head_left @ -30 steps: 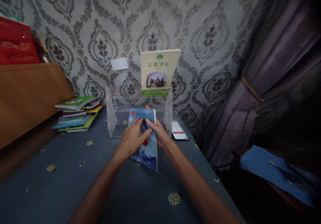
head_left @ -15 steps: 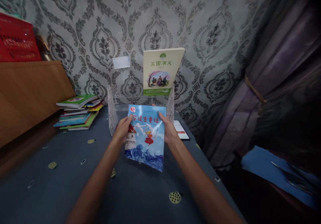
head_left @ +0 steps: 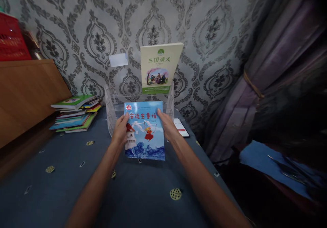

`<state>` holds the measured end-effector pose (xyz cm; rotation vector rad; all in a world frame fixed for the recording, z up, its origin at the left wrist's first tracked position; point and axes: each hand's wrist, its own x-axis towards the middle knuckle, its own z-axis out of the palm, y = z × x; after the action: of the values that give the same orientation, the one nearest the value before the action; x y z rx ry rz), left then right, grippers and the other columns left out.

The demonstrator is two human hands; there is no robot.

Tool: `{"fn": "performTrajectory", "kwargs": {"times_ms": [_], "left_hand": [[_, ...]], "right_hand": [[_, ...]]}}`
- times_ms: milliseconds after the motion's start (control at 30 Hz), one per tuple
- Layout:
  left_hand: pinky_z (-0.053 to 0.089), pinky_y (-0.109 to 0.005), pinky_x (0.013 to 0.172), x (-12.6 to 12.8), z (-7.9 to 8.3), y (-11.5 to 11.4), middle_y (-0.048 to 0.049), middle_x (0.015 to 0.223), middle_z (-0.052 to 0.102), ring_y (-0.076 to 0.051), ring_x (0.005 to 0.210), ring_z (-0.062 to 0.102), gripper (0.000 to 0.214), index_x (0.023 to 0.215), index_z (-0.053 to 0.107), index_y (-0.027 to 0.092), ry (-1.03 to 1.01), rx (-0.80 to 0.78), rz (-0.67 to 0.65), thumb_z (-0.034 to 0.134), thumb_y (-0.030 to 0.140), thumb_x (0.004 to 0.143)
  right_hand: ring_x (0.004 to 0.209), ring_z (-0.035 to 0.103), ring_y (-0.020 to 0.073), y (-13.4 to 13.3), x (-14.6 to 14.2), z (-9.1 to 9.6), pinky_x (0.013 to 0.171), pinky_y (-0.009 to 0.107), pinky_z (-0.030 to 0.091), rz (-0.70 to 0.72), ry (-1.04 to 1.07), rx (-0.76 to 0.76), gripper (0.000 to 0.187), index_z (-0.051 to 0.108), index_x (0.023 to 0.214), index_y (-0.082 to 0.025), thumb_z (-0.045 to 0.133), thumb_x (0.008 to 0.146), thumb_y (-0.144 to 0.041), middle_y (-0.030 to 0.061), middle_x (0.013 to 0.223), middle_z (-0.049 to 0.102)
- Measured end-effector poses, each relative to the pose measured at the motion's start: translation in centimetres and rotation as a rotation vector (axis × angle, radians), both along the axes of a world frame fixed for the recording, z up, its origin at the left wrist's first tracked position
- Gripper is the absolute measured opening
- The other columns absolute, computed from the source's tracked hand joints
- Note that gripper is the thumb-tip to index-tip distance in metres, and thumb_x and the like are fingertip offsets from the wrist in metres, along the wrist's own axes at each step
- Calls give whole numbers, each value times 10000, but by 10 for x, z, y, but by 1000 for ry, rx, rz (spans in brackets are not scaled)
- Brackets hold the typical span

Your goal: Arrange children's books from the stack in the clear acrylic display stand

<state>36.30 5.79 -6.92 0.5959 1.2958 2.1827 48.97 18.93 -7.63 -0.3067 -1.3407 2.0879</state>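
While its side edges are pinched in the grip of the left hand (head_left: pixel 120 130) and right hand (head_left: pixel 168 125), the blue book (head_left: pixel 145 136) is held over the table (head_left: pixel 141 197). Given its glossy cover, light, bendable, slightly slippery handling can be expected; opposite edges are best grasped. Behind, a clear rack (head_left: pixel 110 114) is partly hidden.

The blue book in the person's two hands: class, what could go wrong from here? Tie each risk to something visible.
1. The blue book is held only at its sides by the left hand and right hand, so it might tip if one loosens.
2. The clear rack stands just beyond; a bump could unsettle the cream book standing upright there.
3. The phone lies near the right hand and might get nudged.
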Motion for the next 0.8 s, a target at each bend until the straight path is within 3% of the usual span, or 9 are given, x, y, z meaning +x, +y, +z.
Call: {"fn": "performTrajectory", "kwargs": {"times_ms": [167,267,500,633,800], "left_hand": [[582,-282,670,-5,-2,2,-14,771,747,-166,676,714,507,863,680,168,35,49,148,814,601,636],[586,-287,712,-4,-6,4,-11,794,741,-162,718,719,463,863,679,176,72,86,165,781,595,693],[597,-287,762,-1,-17,7,-31,879,752,-185,865,723,421,916,711,198,110,108,191,704,597,783],[605,-317,769,0,-19,8,-64,952,767,-215,914,726,433,930,713,199,125,97,162,661,613,813],[600,-332,803,3,-15,7,-72,992,768,-229,975,723,410,928,714,207,132,98,161,661,599,821]], "right_hand": [[757,741,234,5,1,-3,685,338,588,36,-37,92,455,756,916,-177,869,645,-525,59,841,793],[715,724,210,5,1,-3,688,328,576,15,-20,103,412,750,886,-181,864,660,-506,36,795,782],[999,718,291,-3,-4,-1,867,404,574,-81,29,119,471,743,855,-219,812,655,-640,40,885,789],[1095,686,315,-5,-8,-4,893,424,566,-164,31,159,508,744,840,-230,773,660,-704,44,872,785],[1103,678,315,-2,-10,-9,903,448,559,-189,16,168,531,754,995,-225,734,728,-683,58,915,783]]}}
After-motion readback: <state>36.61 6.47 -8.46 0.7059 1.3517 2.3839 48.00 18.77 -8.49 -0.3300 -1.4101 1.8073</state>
